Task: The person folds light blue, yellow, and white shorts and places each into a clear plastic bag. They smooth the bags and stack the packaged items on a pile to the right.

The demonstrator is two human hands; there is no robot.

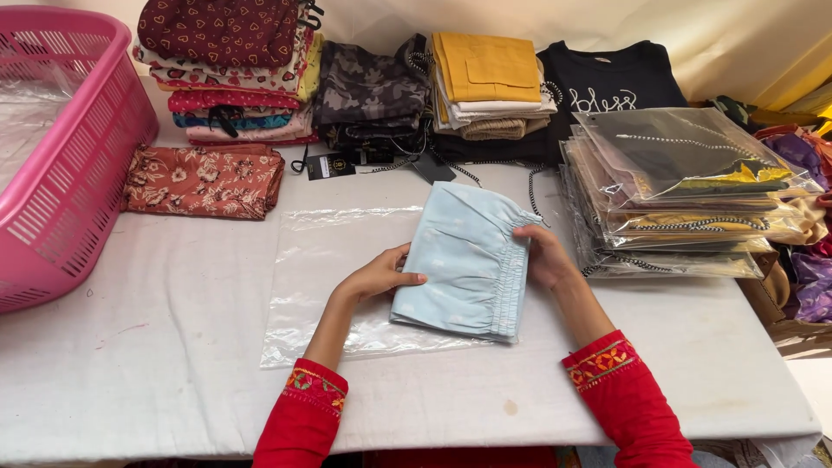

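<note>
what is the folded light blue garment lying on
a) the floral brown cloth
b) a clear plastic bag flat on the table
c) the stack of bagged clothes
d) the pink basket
b: the light blue garment, held between the left hand and the right hand, rests partly on the clear plastic bag spread flat on the white table, well apart from the basket and the stacks.

a white-clothed table [130, 364] stands against a pale cream wall [719, 35].
</note>
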